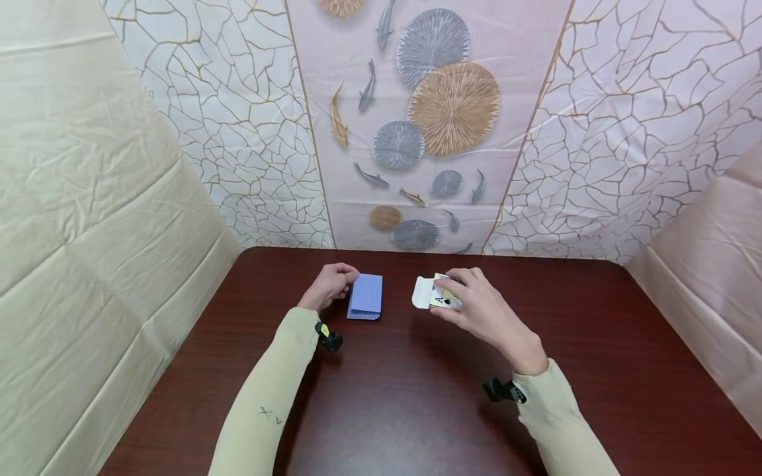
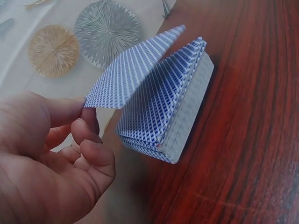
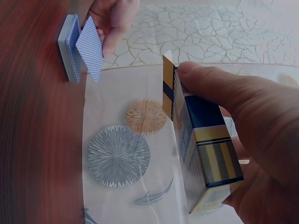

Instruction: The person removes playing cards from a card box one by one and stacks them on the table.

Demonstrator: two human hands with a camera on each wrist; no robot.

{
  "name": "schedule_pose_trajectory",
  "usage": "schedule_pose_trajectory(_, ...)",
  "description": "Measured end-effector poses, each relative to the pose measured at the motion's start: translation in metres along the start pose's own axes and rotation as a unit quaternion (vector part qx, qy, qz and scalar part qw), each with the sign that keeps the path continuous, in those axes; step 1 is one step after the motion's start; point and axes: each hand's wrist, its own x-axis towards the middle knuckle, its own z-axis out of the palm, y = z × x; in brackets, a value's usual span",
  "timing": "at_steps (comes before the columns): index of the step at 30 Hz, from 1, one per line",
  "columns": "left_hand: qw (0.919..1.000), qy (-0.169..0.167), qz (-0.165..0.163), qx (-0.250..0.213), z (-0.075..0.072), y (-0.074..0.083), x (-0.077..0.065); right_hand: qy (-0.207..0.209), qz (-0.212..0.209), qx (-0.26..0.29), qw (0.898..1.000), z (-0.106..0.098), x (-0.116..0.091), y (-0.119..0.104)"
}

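Note:
My left hand [image 1: 330,287] pinches one blue-patterned playing card [image 2: 133,70] by its corner between thumb and fingertip. In the left wrist view this card is tilted up, apart from the deck of cards [image 2: 190,109] under it, which lies stacked on the table with blue backs up. My right hand [image 1: 485,312] grips a card box [image 3: 211,149] by its sides, raised over the table to the right of the deck. The box's end flap [image 1: 423,293] stands open toward the left, and an ace print [image 1: 442,299] shows on its upper face between my fingers.
The dark red-brown table [image 1: 381,396] spreads out beneath both arms. A patterned cloth [image 1: 399,192] with fish and round shapes hangs right behind its far edge. Cream cloth [image 1: 119,277] hangs along the left side, and more at the right.

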Motion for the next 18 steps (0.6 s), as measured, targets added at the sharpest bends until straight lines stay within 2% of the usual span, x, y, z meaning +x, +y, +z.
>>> schedule_pose_trajectory(11, 0.9997, -0.002, 0.000, 0.026, -0.0010, -0.0063, 0.0022, -0.002, 0.002, 0.004, 1.000, -0.0010, 0.0000, 0.0005)
schedule_pose_trajectory(18, 0.9975, 0.023, 0.014, 0.066, 0.0012, -0.0098, -0.0001, 0.000, 0.001, 0.003, 1.000, -0.0006, -0.0001, 0.0006)
